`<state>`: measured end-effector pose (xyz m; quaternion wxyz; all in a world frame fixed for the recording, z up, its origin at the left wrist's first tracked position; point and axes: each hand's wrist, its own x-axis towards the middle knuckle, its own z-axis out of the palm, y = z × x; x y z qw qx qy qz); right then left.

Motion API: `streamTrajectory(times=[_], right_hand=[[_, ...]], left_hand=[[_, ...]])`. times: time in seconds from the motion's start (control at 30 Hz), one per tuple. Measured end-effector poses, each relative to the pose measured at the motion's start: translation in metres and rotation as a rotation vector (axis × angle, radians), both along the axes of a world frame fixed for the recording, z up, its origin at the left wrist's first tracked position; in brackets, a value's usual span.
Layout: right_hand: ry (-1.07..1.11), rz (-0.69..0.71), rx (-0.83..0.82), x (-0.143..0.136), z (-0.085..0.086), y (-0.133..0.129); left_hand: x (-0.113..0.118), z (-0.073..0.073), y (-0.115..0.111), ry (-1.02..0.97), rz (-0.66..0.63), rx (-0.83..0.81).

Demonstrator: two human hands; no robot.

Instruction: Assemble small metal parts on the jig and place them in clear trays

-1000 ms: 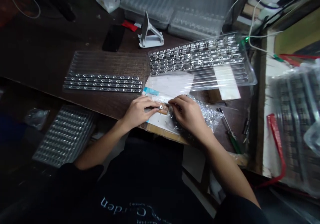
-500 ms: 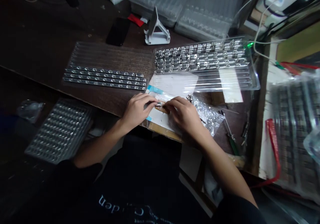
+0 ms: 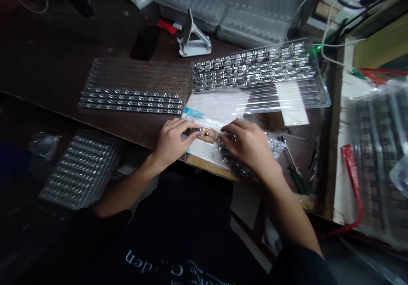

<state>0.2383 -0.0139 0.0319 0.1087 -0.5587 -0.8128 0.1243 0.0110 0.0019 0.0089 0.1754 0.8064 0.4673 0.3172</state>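
My left hand (image 3: 174, 142) pinches a small metal-shelled connector (image 3: 197, 129) between thumb and forefinger. That connector is at the left end of a small tan block (image 3: 208, 135), which lies on white paper at the table's front edge. My right hand (image 3: 250, 142) is just right of the block, thumb and fingers drawn together over a clear plastic bag (image 3: 276, 145) of small shiny metal parts. What its fingertips hold is too small to make out. A clear tray (image 3: 223, 70) with rows of similar connectors lies beyond the hands.
To the left lies another clear ribbed tray (image 3: 130, 102), its near rows filled with connectors. A white phone stand (image 3: 194, 45) and a black phone (image 3: 145, 43) are behind. A green-handled screwdriver (image 3: 298, 176) lies right. Stacked trays (image 3: 79, 170) sit lower left.
My right hand has moved right, off the tan block and over the bag of parts, uncovering the block. My left hand stays near the block with the connector. The view has shifted slightly.
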Motion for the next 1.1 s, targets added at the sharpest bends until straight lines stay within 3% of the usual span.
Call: streamTrajectory(times=[0.1,0.33,0.43,0.6,0.73,0.97,1.1], right_hand=[[-0.074,-0.058,-0.081,0.009,0.002,0.000],[-0.138,-0.004,-0.101,-0.001,0.000,-0.002],[-0.074,0.004,-0.097,0.001,0.001,-0.003],[0.270,-0.105,-0.008,0.013,0.002,-0.002],[0.442,-0.108,0.054,0.019,-0.001,0.001],[0.379,-0.161,0.079,0.018,-0.008,0.005],[0.347,-0.167,0.048,0.007,-0.009,0.006]], left_hand=[[0.014,0.003,0.001,-0.066,-0.044,0.012],[0.032,-0.006,0.005,-0.085,-0.099,-0.026],[0.032,-0.010,0.005,-0.062,-0.100,-0.034],[0.031,-0.012,0.005,-0.027,-0.102,-0.056],[0.030,-0.013,0.005,-0.024,-0.106,-0.078],[0.031,-0.017,0.004,-0.037,-0.090,-0.070],[0.028,-0.012,0.001,-0.131,-0.098,-0.013]])
